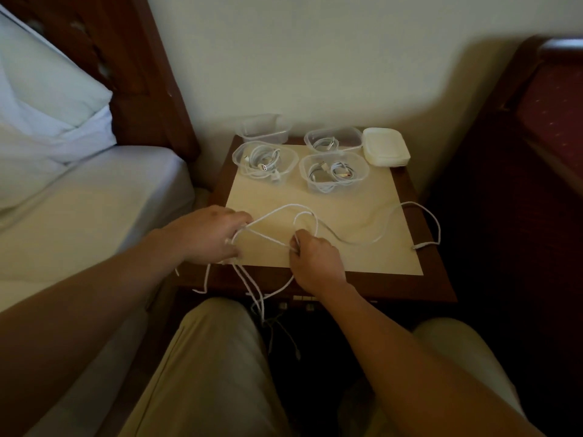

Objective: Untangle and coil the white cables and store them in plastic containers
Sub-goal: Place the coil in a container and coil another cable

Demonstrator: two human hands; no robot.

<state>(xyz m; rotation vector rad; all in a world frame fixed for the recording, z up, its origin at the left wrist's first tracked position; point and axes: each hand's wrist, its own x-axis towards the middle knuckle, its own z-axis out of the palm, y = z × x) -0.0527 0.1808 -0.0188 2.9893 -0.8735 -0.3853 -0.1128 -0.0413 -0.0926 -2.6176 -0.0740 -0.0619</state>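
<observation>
Both hands are down on the front edge of the bedside table (pixel 407 216), working a loose white cable (pixel 362 239). The left hand (pixel 209 233) has its fingers curled around a bunch of strands, and the right hand (pixel 315 263) pinches the cable just beside it, with a short taut stretch running between the two. From the right hand's fingers a loop rises up and away, then the cable snakes off to that hand's right side, hanging over the table edge with its plug end (pixel 421 246) lying near the corner. Below the hands, more strands dangle off the front edge, down between the person's knees.

Beyond the hands, toward the wall, sit four clear plastic tubs. The one past the left hand (pixel 265 159) has a coiled cable in it, same with the one past the right hand (pixel 333 172) and the smaller tub behind that (pixel 332 139). The far tub (pixel 262 127) looks empty, though it's blurry. A stack of white lids (pixel 385 147) sits farther right of the tubs.
</observation>
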